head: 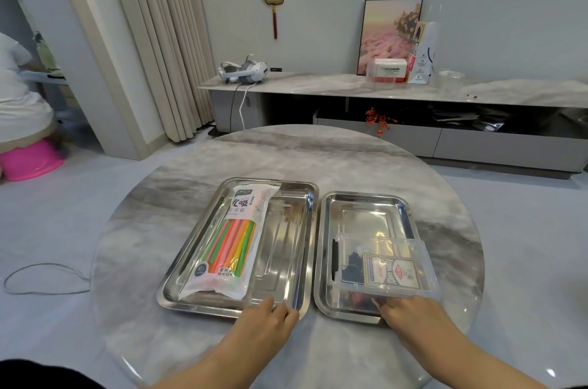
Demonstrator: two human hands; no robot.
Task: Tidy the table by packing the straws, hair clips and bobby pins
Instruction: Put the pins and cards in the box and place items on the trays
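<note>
On the round grey marble counter (pixel 286 153), the left hand (pixel 270 322) gripped the larger steel tray (pixel 280 245) at its near-right corner, beside its bag of coloured straws (pixel 232 239). In the smaller steel tray (pixel 362 217), the right hand (pixel 410 312) touched a clear plastic box (pixel 381 245), grip unclear.

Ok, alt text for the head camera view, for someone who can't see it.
A person's left hand holds the near rim of a steel tray carrying a bag of coloured straws, while the right hand meets the near edge of a clear box in a second steel tray. Both sit side by side on a round marble table.
</note>
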